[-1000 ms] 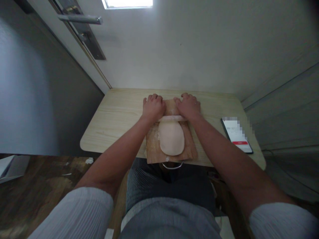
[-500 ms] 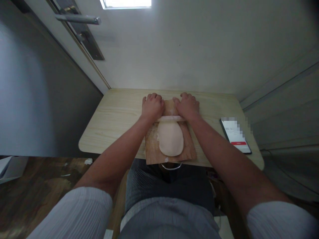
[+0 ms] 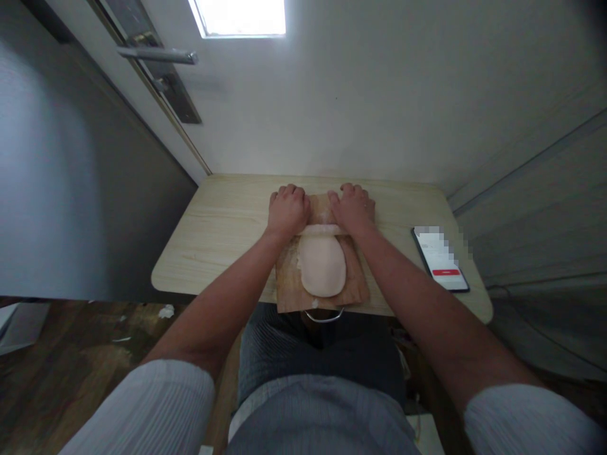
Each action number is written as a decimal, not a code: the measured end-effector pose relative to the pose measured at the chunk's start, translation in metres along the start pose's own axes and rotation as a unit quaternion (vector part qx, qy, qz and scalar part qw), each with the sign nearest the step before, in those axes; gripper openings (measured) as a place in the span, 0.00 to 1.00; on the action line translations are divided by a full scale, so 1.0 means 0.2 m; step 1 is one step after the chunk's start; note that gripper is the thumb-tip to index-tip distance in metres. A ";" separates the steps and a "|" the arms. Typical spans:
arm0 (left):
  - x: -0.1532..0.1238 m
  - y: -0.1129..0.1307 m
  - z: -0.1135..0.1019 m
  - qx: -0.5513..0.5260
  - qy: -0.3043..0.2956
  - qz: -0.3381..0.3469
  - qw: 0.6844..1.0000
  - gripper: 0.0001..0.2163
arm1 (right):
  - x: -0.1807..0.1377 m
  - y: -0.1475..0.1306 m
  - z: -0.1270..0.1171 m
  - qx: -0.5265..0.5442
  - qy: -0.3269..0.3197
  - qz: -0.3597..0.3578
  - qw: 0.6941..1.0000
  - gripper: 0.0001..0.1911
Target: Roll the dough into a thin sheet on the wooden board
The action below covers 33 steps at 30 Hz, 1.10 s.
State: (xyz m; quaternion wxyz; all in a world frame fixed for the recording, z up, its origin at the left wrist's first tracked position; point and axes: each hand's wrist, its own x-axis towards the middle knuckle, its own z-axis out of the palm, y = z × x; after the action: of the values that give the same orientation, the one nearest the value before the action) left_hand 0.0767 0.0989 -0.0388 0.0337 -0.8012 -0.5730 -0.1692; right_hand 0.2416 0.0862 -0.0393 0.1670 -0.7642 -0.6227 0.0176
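A flattened oval of pale dough (image 3: 322, 266) lies on a brown wooden board (image 3: 289, 291) at the near edge of a light wooden table (image 3: 222, 227). A pale rolling pin (image 3: 322, 230) lies across the dough's far end. My left hand (image 3: 287, 210) presses on the pin's left end and my right hand (image 3: 353, 208) on its right end, fingers curled over it. Both forearms reach forward from my lap.
A phone (image 3: 440, 259) with a lit screen lies on the table to the right of the board. A metal loop handle (image 3: 324, 315) hangs off the board's near edge. A door with a lever handle (image 3: 159, 55) stands at far left, a white wall behind the table.
The hands and pin stay at the dough's far end; they may have edged slightly away from me. The camera view has shifted a little, so everything sits slightly lower and to the left.
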 end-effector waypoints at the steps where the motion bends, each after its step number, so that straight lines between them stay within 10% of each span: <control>1: 0.00 0.00 0.00 0.001 -0.003 0.000 1.000 0.16 | 0.00 0.00 0.00 -0.001 0.002 0.001 1.000 0.25; 33: -0.12 0.02 -0.04 0.013 -0.024 0.008 1.000 0.18 | -0.13 -0.01 -0.04 -0.031 -0.013 0.002 0.999 0.25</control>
State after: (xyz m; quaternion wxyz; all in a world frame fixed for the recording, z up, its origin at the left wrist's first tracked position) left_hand 0.0715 0.0747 -0.0374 0.0315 -0.8090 -0.5694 -0.1424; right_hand 0.2367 0.0605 -0.0356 0.1353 -0.7696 -0.6240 0.0088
